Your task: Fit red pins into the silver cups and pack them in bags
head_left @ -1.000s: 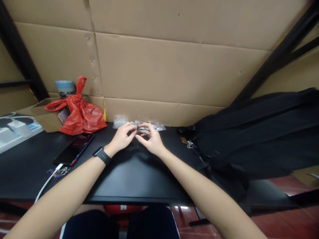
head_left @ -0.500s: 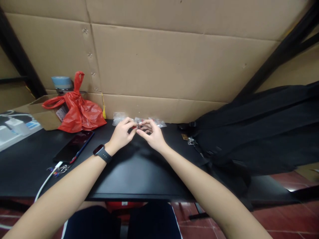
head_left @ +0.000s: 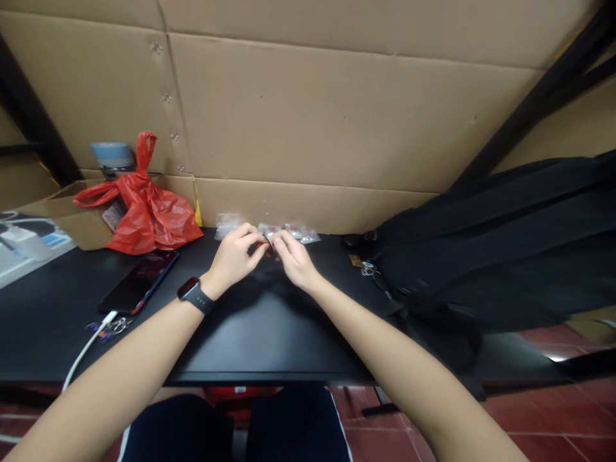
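My left hand (head_left: pixel 235 256) and my right hand (head_left: pixel 295 260) meet over the far middle of the black table (head_left: pixel 260 333). Between their fingertips they pinch a small red and metal part (head_left: pixel 266 243), too small to identify. My left wrist wears a dark watch (head_left: pixel 196 294). Just behind the hands, against the cardboard wall, lie several small clear plastic bags (head_left: pixel 289 231).
A red plastic bag (head_left: pixel 147 218) and a cardboard box (head_left: pixel 62 215) sit at the back left, with a blue-lidded cup (head_left: pixel 111 157) behind. A dark phone (head_left: pixel 139 289) on a white cable (head_left: pixel 84 351) lies left. A black bag (head_left: pixel 500 250) with key rings (head_left: pixel 368 270) fills the right.
My hands have stayed together on the small part, with the fingers shifting slightly. The view has tilted a little, so everything sits lower-left to higher in frame.
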Demonstrator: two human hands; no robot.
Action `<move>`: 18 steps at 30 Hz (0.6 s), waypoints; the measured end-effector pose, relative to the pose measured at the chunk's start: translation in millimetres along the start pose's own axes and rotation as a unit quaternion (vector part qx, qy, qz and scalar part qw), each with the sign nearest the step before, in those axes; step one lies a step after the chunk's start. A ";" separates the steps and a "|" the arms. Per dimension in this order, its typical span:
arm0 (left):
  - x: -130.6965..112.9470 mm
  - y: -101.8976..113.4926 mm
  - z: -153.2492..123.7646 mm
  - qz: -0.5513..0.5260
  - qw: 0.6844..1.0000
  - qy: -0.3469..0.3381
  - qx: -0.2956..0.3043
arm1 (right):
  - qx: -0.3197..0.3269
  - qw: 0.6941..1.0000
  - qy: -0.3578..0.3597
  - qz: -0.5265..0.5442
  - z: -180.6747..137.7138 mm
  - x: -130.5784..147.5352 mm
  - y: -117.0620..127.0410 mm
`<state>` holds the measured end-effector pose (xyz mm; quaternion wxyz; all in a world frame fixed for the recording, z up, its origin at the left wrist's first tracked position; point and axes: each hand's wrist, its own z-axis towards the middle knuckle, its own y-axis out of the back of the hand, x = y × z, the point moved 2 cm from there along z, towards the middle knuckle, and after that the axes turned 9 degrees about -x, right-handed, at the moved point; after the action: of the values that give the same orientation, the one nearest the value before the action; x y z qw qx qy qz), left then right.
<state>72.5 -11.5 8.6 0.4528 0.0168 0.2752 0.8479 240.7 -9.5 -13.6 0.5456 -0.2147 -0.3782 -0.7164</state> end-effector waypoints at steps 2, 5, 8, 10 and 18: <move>0.6 -1.5 -0.9 -0.006 1.000 0.001 0.000 | 0.010 0.999 0.016 -0.033 1.1 1.4 1.3; 4.5 -3.3 -1.4 -0.014 1.000 0.005 0.023 | 0.019 0.996 0.060 -0.056 3.2 0.5 2.2; 14.2 -2.9 -0.8 -0.023 0.999 0.037 0.030 | 0.028 0.991 0.101 -0.088 5.0 -6.2 4.1; 23.2 -1.9 -1.1 -0.019 0.998 0.061 0.023 | 0.039 0.984 0.115 -0.127 5.9 -12.2 6.8; 49.5 -8.8 -9.2 0.006 0.991 0.085 0.105 | 0.104 0.969 0.116 -0.192 9.4 -24.3 18.1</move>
<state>47.4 26.7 -14.4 0.4186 -0.0058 0.4001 0.8152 264.4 10.7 -19.7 0.4570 0.0040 -0.4190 -0.7846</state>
